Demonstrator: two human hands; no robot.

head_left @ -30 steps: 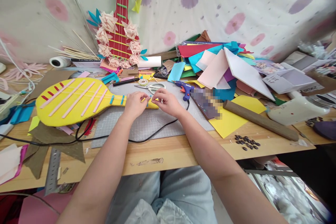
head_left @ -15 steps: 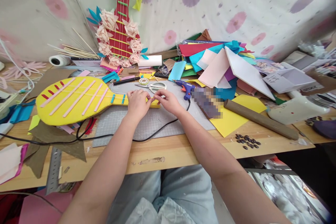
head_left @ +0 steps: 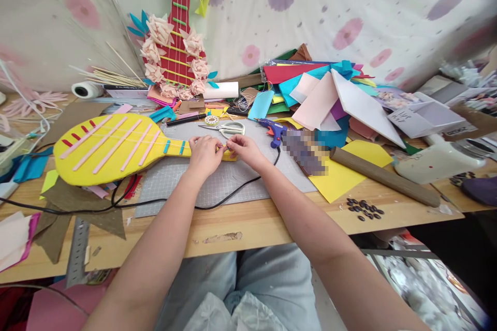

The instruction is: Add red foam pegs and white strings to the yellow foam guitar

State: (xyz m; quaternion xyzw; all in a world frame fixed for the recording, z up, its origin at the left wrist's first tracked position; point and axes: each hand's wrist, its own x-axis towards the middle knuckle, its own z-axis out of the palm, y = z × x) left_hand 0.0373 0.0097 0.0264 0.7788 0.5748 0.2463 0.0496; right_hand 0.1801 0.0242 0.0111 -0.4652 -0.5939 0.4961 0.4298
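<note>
A yellow craft guitar [head_left: 104, 160] lies across the left of the table, its neck pointing right. Pink strips [head_left: 112, 145] cross its body, and blue strips [head_left: 166, 146] mark the neck. A thin pale string runs along the body toward my hands. My left hand [head_left: 205, 155] rests over the neck with thumb and fingers pinched. Close beside it, my right hand [head_left: 246, 150] is pinched too, just above the neck's end. The fingertips of both nearly meet; what is between them is too small to make out.
Scissors [head_left: 229, 128] and a blue glue gun [head_left: 276, 132] lie beyond my hands on a grey cutting mat [head_left: 229, 186]. A black cable [head_left: 233, 194] crosses the mat. A red flowered guitar [head_left: 178, 57] leans behind. A brown tube [head_left: 384, 177] and black beads [head_left: 365, 209] sit right.
My fingers have shifted slightly at the neck's end, still pinched close together. The guitar and the things around it stay where they were; the view has moved a little.
</note>
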